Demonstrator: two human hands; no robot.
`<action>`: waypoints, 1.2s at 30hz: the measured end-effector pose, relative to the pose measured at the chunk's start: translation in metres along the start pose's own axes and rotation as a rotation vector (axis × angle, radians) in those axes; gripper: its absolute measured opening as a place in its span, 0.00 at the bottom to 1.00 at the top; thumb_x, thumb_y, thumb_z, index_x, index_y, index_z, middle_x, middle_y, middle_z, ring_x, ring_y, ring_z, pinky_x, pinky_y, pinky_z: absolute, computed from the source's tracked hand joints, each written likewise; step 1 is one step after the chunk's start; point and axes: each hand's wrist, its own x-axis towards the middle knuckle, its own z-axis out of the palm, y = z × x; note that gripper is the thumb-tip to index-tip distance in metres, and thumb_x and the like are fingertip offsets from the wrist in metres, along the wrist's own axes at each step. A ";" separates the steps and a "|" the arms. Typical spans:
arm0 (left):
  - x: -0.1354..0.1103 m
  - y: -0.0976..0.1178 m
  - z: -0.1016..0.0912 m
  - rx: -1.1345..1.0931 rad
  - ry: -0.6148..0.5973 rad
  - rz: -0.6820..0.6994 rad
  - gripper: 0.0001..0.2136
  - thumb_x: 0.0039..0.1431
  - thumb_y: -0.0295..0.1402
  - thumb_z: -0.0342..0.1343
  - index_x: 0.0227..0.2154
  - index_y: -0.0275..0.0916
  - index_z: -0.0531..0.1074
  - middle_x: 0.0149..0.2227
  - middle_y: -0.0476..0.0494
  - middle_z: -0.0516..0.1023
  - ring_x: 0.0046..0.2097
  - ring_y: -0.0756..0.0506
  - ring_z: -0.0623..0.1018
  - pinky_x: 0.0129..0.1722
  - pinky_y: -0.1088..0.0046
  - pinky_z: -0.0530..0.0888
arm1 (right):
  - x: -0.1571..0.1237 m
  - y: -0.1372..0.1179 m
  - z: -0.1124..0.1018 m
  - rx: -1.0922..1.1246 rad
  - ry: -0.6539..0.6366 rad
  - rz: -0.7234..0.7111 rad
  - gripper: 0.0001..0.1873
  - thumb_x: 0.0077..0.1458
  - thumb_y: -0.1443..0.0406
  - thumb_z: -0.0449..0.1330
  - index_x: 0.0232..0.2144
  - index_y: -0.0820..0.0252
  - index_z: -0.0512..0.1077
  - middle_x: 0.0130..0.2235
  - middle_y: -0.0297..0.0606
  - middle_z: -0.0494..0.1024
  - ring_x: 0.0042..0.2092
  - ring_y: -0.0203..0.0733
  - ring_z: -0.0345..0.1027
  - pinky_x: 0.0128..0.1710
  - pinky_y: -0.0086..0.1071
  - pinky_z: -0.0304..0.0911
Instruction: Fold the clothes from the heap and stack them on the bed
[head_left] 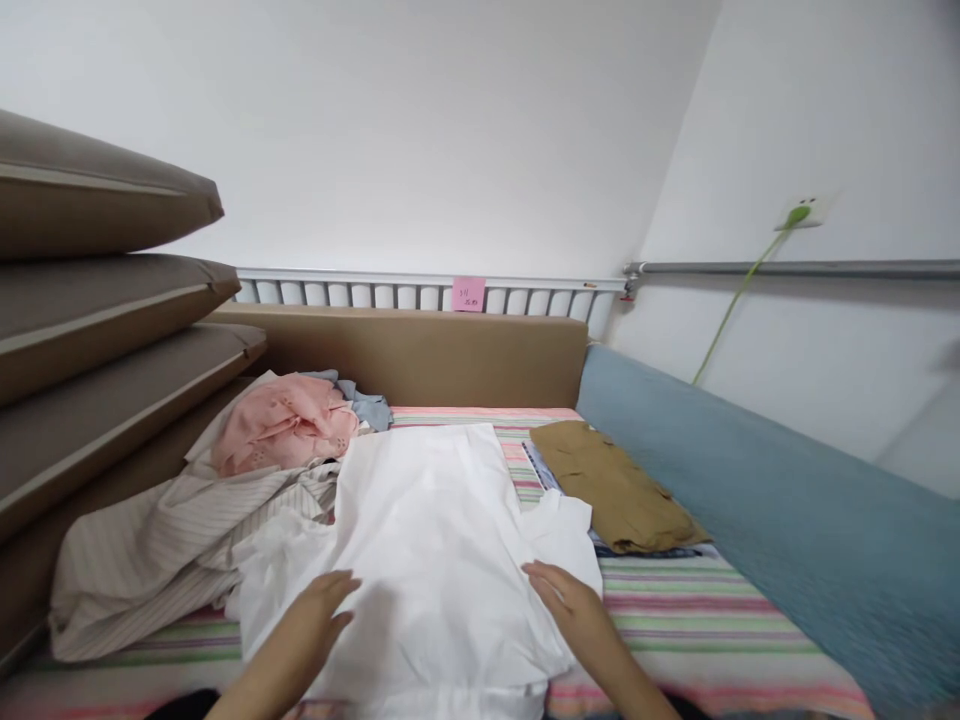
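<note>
A white garment (427, 540) lies spread on a striped sheet (675, 610). My left hand (311, 615) rests flat on its near left part, fingers stretched out. My right hand (570, 600) lies flat on the near right part, fingers extended toward the garment's middle. Neither hand grips anything.
A pile of clothes sits to the left: a pink top (281, 425), a striped shirt (157, 545), a grey-blue piece (367, 405). A folded brown garment (615, 490) lies at the right. Brown cushions (90, 320) stack at left, a blue cover (780, 510) at right.
</note>
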 end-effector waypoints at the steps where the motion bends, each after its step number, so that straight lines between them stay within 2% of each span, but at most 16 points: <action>1: 0.015 0.015 0.007 -0.028 0.013 0.031 0.18 0.57 0.36 0.48 0.51 0.46 0.69 0.55 0.43 0.70 0.57 0.43 0.68 0.57 0.63 0.63 | 0.009 -0.006 0.013 -0.015 0.013 -0.006 0.22 0.57 0.54 0.48 0.45 0.57 0.73 0.49 0.41 0.75 0.53 0.46 0.65 0.55 0.41 0.59; 4: 0.051 0.039 0.038 -0.024 -0.062 0.064 0.24 0.58 0.39 0.48 0.57 0.41 0.60 0.60 0.41 0.61 0.62 0.42 0.59 0.60 0.61 0.59 | 0.028 -0.013 0.057 -0.142 -0.067 -0.038 0.26 0.57 0.54 0.48 0.54 0.56 0.65 0.57 0.40 0.65 0.60 0.47 0.55 0.59 0.45 0.53; 6: 0.061 0.032 0.059 0.048 -0.152 0.011 0.26 0.59 0.40 0.47 0.59 0.40 0.57 0.62 0.40 0.56 0.63 0.39 0.54 0.60 0.54 0.56 | 0.034 -0.002 0.077 -0.300 -0.142 -0.003 0.27 0.57 0.54 0.47 0.57 0.55 0.61 0.60 0.39 0.60 0.62 0.48 0.49 0.60 0.47 0.49; 8: 0.061 0.012 0.072 0.126 -0.177 -0.067 0.26 0.60 0.41 0.44 0.60 0.41 0.55 0.64 0.40 0.52 0.64 0.36 0.51 0.59 0.49 0.53 | 0.036 0.020 0.080 -0.488 -0.159 0.111 0.26 0.58 0.55 0.46 0.57 0.55 0.61 0.61 0.40 0.59 0.63 0.49 0.47 0.60 0.50 0.46; 10: 0.054 -0.008 0.076 0.171 -0.144 -0.106 0.26 0.61 0.44 0.41 0.60 0.42 0.53 0.64 0.40 0.49 0.64 0.35 0.49 0.59 0.48 0.53 | 0.039 0.044 0.074 -0.656 -0.124 0.262 0.24 0.58 0.57 0.46 0.55 0.54 0.64 0.61 0.40 0.59 0.62 0.51 0.48 0.58 0.53 0.47; 13: 0.053 -0.015 0.071 0.187 -0.168 -0.176 0.27 0.59 0.45 0.43 0.60 0.40 0.55 0.64 0.36 0.49 0.64 0.34 0.50 0.59 0.49 0.54 | 0.051 0.054 0.070 -0.769 -0.037 0.331 0.21 0.59 0.59 0.45 0.52 0.50 0.66 0.60 0.39 0.61 0.62 0.51 0.49 0.57 0.54 0.48; 16: 0.072 0.006 0.069 0.129 -0.189 -0.184 0.29 0.59 0.45 0.45 0.60 0.36 0.55 0.63 0.34 0.51 0.64 0.34 0.51 0.59 0.50 0.55 | 0.070 0.027 0.093 -0.707 -0.006 0.168 0.24 0.60 0.55 0.43 0.54 0.53 0.65 0.61 0.40 0.59 0.63 0.48 0.48 0.59 0.48 0.47; 19: 0.100 0.018 0.079 0.052 -0.086 -0.028 0.28 0.61 0.46 0.41 0.61 0.38 0.53 0.64 0.38 0.51 0.64 0.39 0.50 0.60 0.55 0.55 | 0.086 0.009 0.125 -0.583 -0.116 0.011 0.26 0.60 0.53 0.42 0.57 0.52 0.61 0.62 0.37 0.56 0.63 0.46 0.46 0.60 0.46 0.47; 22: 0.117 -0.001 0.099 0.086 0.008 0.016 0.27 0.62 0.46 0.41 0.60 0.38 0.55 0.63 0.37 0.54 0.64 0.38 0.53 0.59 0.55 0.58 | 0.098 0.037 0.135 -0.595 -0.145 -0.013 0.26 0.59 0.53 0.44 0.57 0.51 0.60 0.62 0.37 0.57 0.63 0.48 0.46 0.60 0.49 0.46; 24: 0.120 -0.020 0.111 0.143 0.102 0.007 0.26 0.62 0.45 0.41 0.60 0.38 0.55 0.63 0.37 0.54 0.64 0.37 0.54 0.59 0.54 0.58 | 0.109 0.065 0.128 -0.684 -0.072 0.043 0.26 0.58 0.55 0.46 0.57 0.54 0.61 0.61 0.41 0.57 0.63 0.51 0.48 0.59 0.51 0.46; 26: 0.122 -0.033 0.119 0.188 0.172 -0.008 0.26 0.62 0.45 0.41 0.60 0.38 0.54 0.63 0.36 0.53 0.63 0.36 0.54 0.59 0.53 0.58 | 0.122 0.079 0.121 -0.773 0.015 0.137 0.27 0.58 0.55 0.47 0.56 0.59 0.62 0.61 0.47 0.58 0.62 0.54 0.48 0.57 0.53 0.47; 28: 0.127 -0.033 0.122 0.218 0.202 -0.026 0.27 0.62 0.45 0.41 0.60 0.36 0.55 0.63 0.34 0.54 0.63 0.35 0.54 0.58 0.53 0.59 | 0.134 0.070 0.122 -0.794 0.046 0.155 0.27 0.58 0.55 0.47 0.56 0.61 0.63 0.61 0.49 0.58 0.62 0.55 0.48 0.57 0.52 0.48; 29: 0.131 -0.030 0.122 0.227 0.208 -0.010 0.27 0.62 0.44 0.42 0.60 0.36 0.54 0.63 0.34 0.53 0.64 0.35 0.53 0.58 0.53 0.59 | 0.140 0.058 0.127 -0.767 0.026 0.110 0.27 0.58 0.54 0.47 0.56 0.60 0.63 0.61 0.48 0.57 0.63 0.53 0.47 0.58 0.51 0.47; 33: 0.156 -0.019 0.116 0.209 0.145 0.241 0.27 0.62 0.43 0.43 0.62 0.41 0.47 0.64 0.40 0.52 0.65 0.40 0.51 0.60 0.57 0.57 | 0.159 0.017 0.158 -0.560 -0.221 -0.267 0.26 0.60 0.54 0.44 0.59 0.48 0.56 0.64 0.33 0.52 0.64 0.44 0.43 0.61 0.45 0.44; 34: 0.164 -0.021 0.114 0.202 0.119 0.269 0.27 0.62 0.43 0.42 0.62 0.42 0.48 0.63 0.40 0.54 0.64 0.41 0.52 0.60 0.57 0.57 | 0.165 0.018 0.162 -0.539 -0.256 -0.311 0.25 0.60 0.54 0.43 0.59 0.47 0.55 0.64 0.32 0.51 0.64 0.43 0.42 0.61 0.45 0.43; 36: 0.177 -0.035 0.110 0.218 0.101 0.185 0.25 0.63 0.43 0.41 0.60 0.39 0.53 0.62 0.38 0.57 0.63 0.40 0.55 0.59 0.55 0.58 | 0.178 0.036 0.158 -0.573 -0.247 -0.282 0.25 0.61 0.54 0.43 0.59 0.48 0.55 0.63 0.34 0.52 0.64 0.44 0.43 0.61 0.47 0.43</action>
